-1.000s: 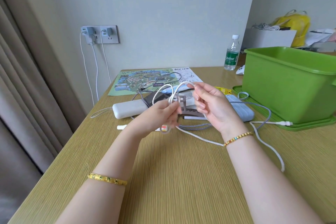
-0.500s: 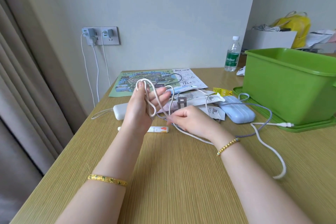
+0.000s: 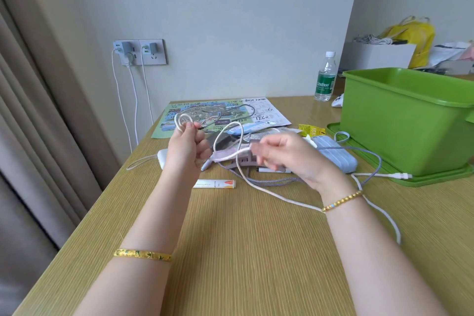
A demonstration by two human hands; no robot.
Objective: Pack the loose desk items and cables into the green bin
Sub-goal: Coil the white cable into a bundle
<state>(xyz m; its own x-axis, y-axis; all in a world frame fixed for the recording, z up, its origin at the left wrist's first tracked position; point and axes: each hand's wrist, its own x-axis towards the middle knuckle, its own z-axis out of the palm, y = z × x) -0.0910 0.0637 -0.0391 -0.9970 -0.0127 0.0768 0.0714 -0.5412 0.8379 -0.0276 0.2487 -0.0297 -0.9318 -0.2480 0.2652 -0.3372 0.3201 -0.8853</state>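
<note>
My left hand [image 3: 187, 151] is raised above the desk and grips small coils of a white cable [image 3: 277, 194], whose loops stick out above the fist. My right hand [image 3: 289, 156], blurred, pinches the same cable a little to the right. The cable's free length trails across the desk past my right wrist. The green bin [image 3: 410, 120] stands on its green lid [image 3: 436, 177] at the right. A light blue power bank [image 3: 338, 159], a white power bank [image 3: 162, 158], a grey braided cable [image 3: 372, 159] and a white tube [image 3: 214, 183] lie on the desk.
A printed map [image 3: 225, 113] lies at the back of the desk, with a water bottle [image 3: 325, 77] to its right. Chargers sit in a wall socket [image 3: 139, 52]. A yellow packet [image 3: 311, 130] lies beside the lid. A curtain hangs at the left.
My left hand has closed from open fingers into a fist round the coils. My right hand has lifted off the desk and drawn the cable up toward the left hand.
</note>
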